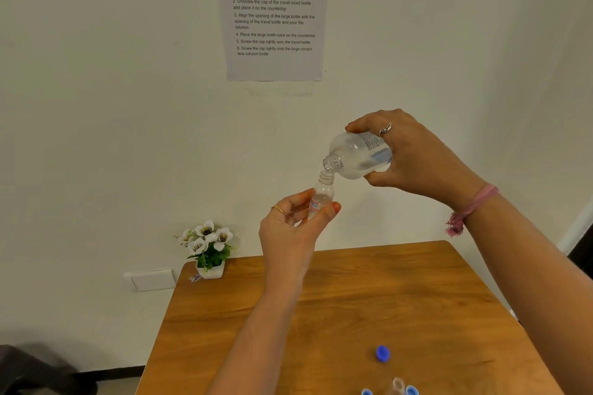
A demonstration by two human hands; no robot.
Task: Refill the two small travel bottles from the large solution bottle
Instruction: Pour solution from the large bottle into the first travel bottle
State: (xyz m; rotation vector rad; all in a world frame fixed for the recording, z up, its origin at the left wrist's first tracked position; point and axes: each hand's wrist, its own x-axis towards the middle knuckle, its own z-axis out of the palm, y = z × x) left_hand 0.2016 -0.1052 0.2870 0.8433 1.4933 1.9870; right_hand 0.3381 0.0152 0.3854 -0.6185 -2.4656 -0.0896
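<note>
My right hand (414, 154) grips the large clear solution bottle (359, 155), tipped sideways with its open neck pointing down-left. Its mouth sits right above the open top of a small clear travel bottle (322, 194), which my left hand (293, 228) holds upright between thumb and fingers, high over the wooden table (353, 305). A second small bottle (398, 385), uncapped, stands at the bottom edge of the view. A blue cap (382, 353) lies on the table, and two more blue caps (412, 390) peek in at the bottom edge beside that bottle.
A small white pot of artificial white flowers (208, 250) stands at the table's far left corner against the wall. A printed instruction sheet (274, 13) hangs on the wall above. A dark object sits on the floor at bottom left.
</note>
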